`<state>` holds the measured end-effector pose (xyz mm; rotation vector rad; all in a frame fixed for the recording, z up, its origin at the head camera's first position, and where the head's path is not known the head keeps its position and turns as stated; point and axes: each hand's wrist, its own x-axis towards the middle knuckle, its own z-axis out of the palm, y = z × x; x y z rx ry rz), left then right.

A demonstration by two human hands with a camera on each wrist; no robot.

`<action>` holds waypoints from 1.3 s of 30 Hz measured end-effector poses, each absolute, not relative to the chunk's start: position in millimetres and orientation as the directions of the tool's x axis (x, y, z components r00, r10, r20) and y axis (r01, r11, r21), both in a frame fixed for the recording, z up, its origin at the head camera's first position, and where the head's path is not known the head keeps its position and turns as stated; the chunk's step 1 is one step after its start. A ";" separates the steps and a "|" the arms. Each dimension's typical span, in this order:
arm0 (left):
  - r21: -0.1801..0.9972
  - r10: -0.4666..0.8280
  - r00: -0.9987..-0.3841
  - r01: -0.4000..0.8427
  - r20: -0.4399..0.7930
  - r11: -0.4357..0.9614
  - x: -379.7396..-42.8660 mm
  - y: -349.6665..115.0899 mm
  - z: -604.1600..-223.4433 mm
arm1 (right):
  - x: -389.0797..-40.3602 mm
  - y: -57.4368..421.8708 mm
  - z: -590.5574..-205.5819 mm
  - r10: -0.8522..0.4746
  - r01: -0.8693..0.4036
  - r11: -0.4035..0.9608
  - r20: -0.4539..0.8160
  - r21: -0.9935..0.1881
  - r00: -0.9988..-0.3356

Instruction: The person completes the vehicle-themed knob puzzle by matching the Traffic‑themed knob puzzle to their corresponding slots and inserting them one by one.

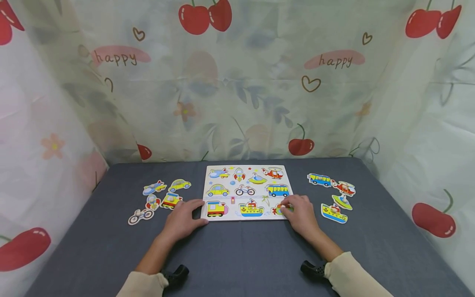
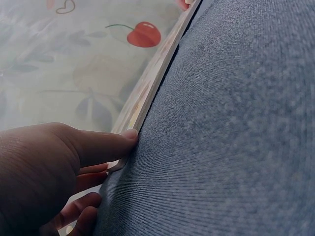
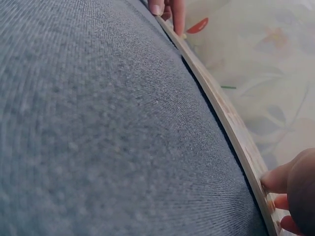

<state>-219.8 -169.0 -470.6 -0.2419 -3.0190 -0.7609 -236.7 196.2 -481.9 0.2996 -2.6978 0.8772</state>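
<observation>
A white puzzle board (image 1: 231,211) with vehicle pictures lies flat at the middle of the table. At its near left corner my left hand (image 1: 183,220) grips the edge between thumb and fingers; the left wrist view shows the thumb (image 2: 129,135) on the near edge. Over the board's near right corner, my right hand (image 1: 301,214) pinches a small airplane puzzle piece (image 1: 290,208), mostly hidden under the fingers. Whether that piece sits flush in the board, I cannot tell. In the right wrist view the right thumb (image 3: 278,179) touches the board beside its edge.
Left of the board lie loose pieces: a plane (image 1: 154,187), a car (image 1: 179,185), a rocket (image 1: 153,202), a train (image 1: 171,201) and a bicycle (image 1: 140,216). To the right are a bus (image 1: 319,180), a helicopter (image 1: 343,188), a flying saucer (image 1: 342,201) and a boat (image 1: 334,213).
</observation>
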 end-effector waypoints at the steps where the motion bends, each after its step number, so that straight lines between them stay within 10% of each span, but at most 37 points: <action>1: 0.469 0.144 -0.988 0.153 0.055 0.870 -220.1 -169.0 -470.8 | -236.8 195.8 -481.9 -0.110 -0.284 0.794 0.333 -0.538 -0.937; 39: 0.476 0.135 -0.988 0.152 0.070 0.866 -217.1 -167.8 -468.2 | -240.6 246.8 -474.0 -0.121 -0.294 0.842 0.372 -0.452 -0.920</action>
